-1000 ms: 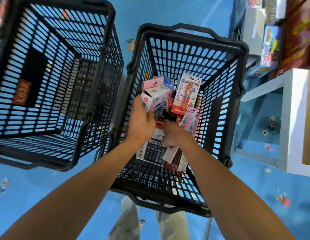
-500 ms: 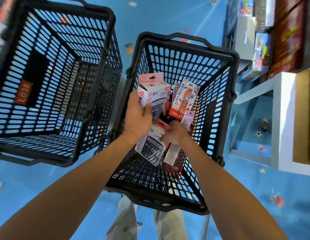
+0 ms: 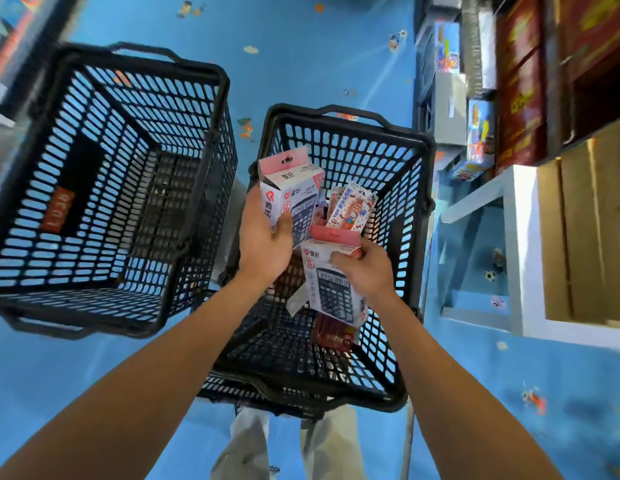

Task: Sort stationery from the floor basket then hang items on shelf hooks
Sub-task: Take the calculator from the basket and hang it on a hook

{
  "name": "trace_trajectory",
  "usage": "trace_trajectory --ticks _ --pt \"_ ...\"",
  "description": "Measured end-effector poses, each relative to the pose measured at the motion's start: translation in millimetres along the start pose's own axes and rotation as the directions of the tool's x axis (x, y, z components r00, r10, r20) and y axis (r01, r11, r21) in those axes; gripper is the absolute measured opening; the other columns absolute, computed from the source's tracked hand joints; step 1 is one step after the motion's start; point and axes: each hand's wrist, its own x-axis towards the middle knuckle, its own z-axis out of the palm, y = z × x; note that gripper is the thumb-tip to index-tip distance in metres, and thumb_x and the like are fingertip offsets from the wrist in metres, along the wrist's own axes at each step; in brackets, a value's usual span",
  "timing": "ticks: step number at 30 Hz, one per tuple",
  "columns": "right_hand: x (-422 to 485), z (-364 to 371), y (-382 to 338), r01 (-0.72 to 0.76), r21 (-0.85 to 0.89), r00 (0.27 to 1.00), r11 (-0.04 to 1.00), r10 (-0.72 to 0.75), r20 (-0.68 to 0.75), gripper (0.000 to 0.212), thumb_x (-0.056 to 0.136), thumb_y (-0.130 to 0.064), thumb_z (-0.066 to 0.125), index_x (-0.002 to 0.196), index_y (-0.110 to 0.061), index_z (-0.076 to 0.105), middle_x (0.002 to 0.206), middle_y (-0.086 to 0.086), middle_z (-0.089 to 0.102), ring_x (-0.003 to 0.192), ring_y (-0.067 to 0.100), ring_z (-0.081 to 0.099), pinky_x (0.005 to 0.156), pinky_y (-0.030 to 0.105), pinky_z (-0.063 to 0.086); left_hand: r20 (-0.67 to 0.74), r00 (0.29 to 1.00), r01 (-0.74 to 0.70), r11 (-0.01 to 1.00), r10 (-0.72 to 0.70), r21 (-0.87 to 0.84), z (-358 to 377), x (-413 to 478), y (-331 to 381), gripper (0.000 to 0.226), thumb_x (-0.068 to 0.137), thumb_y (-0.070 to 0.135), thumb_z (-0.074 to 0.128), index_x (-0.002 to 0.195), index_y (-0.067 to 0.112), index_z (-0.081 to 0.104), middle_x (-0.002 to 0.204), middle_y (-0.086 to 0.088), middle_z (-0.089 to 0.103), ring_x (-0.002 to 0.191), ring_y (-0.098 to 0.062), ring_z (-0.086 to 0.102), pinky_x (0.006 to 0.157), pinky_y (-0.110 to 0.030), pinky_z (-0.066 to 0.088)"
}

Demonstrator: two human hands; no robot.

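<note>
Black plastic mesh basket (image 3: pixel 427 188): rim close around your hands.
Left hand (image 3: pixel 263 244): grips white-and-pink calculator box (image 3: pixel 294 199).
Right hand (image 3: pixel 365 277): grips second calculator box (image 3: pixel 336 294).

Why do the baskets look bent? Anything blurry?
Head view: wide-angle lens bows the empty basket and stationery basket; red boxes at right are smeared; the upper calculator box in the left hand and lower calculator box in the right hand look sharper.
</note>
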Motion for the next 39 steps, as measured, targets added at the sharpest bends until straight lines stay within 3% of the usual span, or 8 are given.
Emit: trace_trajectory --ticks 4,12,16,20,26,30,37,39 --pt "-26 -11 -13 0.069 0.224 0.996 0.972 -0.057 -0.061 0.035 0.081 -0.024 0.071 0.115 -0.023 0.065 0.105 -0.002 0.075 0.097 0.017 0.072 0.089 0.044 0.059 0.026 0.999 0.037 0.997 -0.036 -0.070 -13 0 8 0.051 0.100 0.010 0.058 0.146 0.028 0.043 0.134 0.012 0.061 0.125 -0.008 0.059 0.105 -0.030 0.051" --pt "-88 -24 -73 0.095 0.560 0.990 0.823 -0.138 0.035 0.017 0.097 0.002 0.058 0.099 -0.014 0.063 0.075 -0.005 0.075 0.070 0.013 0.073 0.061 0.027 0.058 0.268 0.932 0.332 0.871 -0.244 -0.363 -46 -19 17 0.045 0.098 -0.002 0.057 0.139 0.015 0.054 0.119 -0.004 0.073 0.108 -0.021 0.071 0.083 -0.033 0.058" --pt "-115 -6 -92 0.112 0.553 0.989 0.826 -0.147 0.020 0.010 0.097 -0.005 0.063 0.100 -0.014 0.065 0.085 0.004 0.077 0.079 0.022 0.075 0.067 0.032 0.060 0.371 0.873 0.455 0.802 -0.316 -0.388 -68 -34 22 0.027 0.105 0.015 0.050 0.131 0.012 0.056 0.102 -0.003 0.077 0.098 -0.026 0.074 0.079 -0.042 0.057" --pt "-144 16 -100 0.154 0.520 0.985 0.840 -0.173 -0.012 0.012 0.097 -0.003 0.061 0.105 -0.010 0.067 0.078 -0.006 0.077 0.074 0.010 0.074 0.062 0.023 0.057 0.496 0.823 0.490 0.789 -0.277 -0.371 -97 -43 9 0.058 0.101 0.054 0.048 0.136 0.008 0.053 0.122 -0.021 0.070 0.111 -0.044 0.069 0.101 -0.071 0.047" --pt "-178 51 -99 0.131 0.565 0.990 0.815 -0.140 -0.028 0.010 0.091 -0.014 0.071 0.096 -0.020 0.077 0.100 0.014 0.077 0.097 0.039 0.073 0.087 0.052 0.060 0.618 0.756 0.539 0.741 -0.215 -0.401 -141 -82 22 0.080 0.092 0.077 0.043 0.141 0.016 0.059 0.133 -0.020 0.066 0.121 -0.045 0.063 0.105 -0.059 0.048" --pt "-195 65 -98 0.123 0.560 0.983 0.819 -0.176 0.042 0.018 0.094 -0.013 0.068 0.112 -0.013 0.070 0.099 0.011 0.075 0.089 0.029 0.073 0.079 0.043 0.062 0.545 0.796 0.529 0.739 -0.263 -0.417 -168 -108 14 0.087 0.075 0.059 0.083 0.144 0.022 0.046 0.130 -0.016 0.069 0.113 -0.038 0.070 0.097 -0.061 0.054" --pt "-224 89 -92 0.094 0.484 0.910 0.870 -0.273 0.314 0.017 0.097 -0.017 0.064 0.114 -0.020 0.064 0.097 0.008 0.073 0.090 0.027 0.071 0.081 0.045 0.058 0.413 0.836 0.538 0.690 -0.361 -0.485 -203 -177 8 0.057 0.074 0.020 0.083 0.126 0.012 0.061 0.113 -0.019 0.075 0.097 -0.037 0.074 0.084 -0.050 0.060" --pt "-239 98 -85 0.013 0.478 0.882 0.878 -0.236 0.409 0.043 0.092 -0.026 0.075 0.131 -0.020 0.055 0.113 0.011 0.072 0.098 0.029 0.072 0.088 0.049 0.059 0.337 0.855 0.518 0.674 -0.394 -0.526 -213 -206 6 0.044 0.078 0.018 0.079 0.119 0.011 0.065 0.108 -0.019 0.076 0.094 -0.039 0.074 0.086 -0.052 0.060"
